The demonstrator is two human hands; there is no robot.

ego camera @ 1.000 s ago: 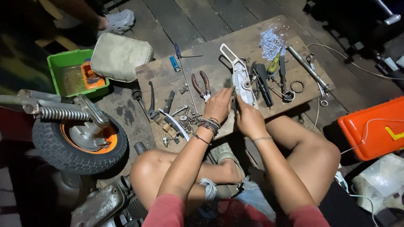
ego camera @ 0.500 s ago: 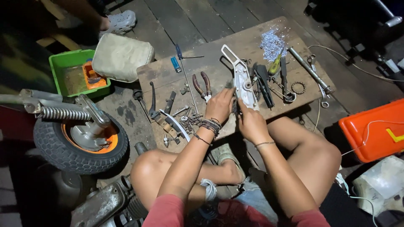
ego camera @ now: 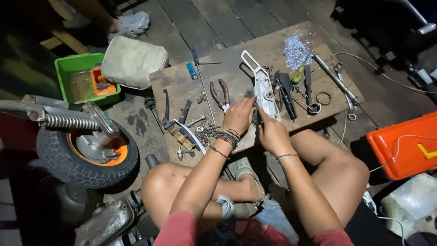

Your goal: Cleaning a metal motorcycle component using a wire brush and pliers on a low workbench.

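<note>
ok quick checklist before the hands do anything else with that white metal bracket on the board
1. Both hands on the part: ok. The left hand and right hand meet at the lower end of the white bracket.
2. Bracket supported: ok, it lies on the wooden board.
3. Grip firm: cannot tell, the fingers hide the contact.
4. Pliers within reach: ok, the red-handled pliers lie just beside the left hand.
5. Loose small parts: not ok, bolts and bits are scattered near the left wrist.
6. Board edge: not ok, the long metal rod lies close to the right edge.
</note>
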